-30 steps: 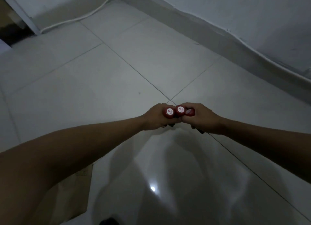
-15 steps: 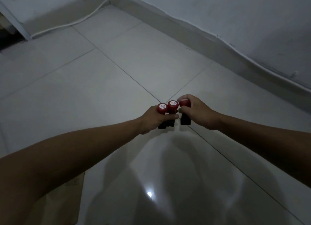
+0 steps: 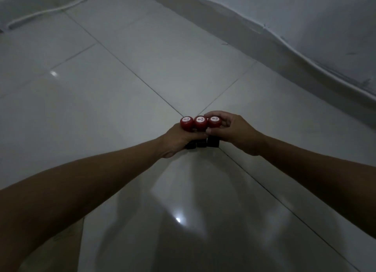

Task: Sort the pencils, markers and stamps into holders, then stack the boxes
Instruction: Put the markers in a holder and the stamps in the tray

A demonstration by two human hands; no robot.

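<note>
Three stamps with round red knobs and black bases stand upright side by side over the tiled floor. My left hand (image 3: pixel 179 139) is closed around the left stamp (image 3: pixel 186 123) and the middle stamp (image 3: pixel 200 122). My right hand (image 3: pixel 234 131) pinches the red knob of the right stamp (image 3: pixel 214 121), whose black base (image 3: pixel 213 141) shows below my fingers. White labels sit on top of all three knobs. Whether the bases touch the floor cannot be told.
Glossy pale floor tiles (image 3: pixel 122 101) with dark grout lines spread all around. A wall with a skirting (image 3: pixel 284 38) runs along the right and far side, with a white cable (image 3: pixel 50 10) at the far left. A brown cardboard piece (image 3: pixel 61 241) lies under my left forearm.
The right stamp has been brought level beside the other two, forming a tight row. Both hands sit a little lower in view and the camera has tilted.
</note>
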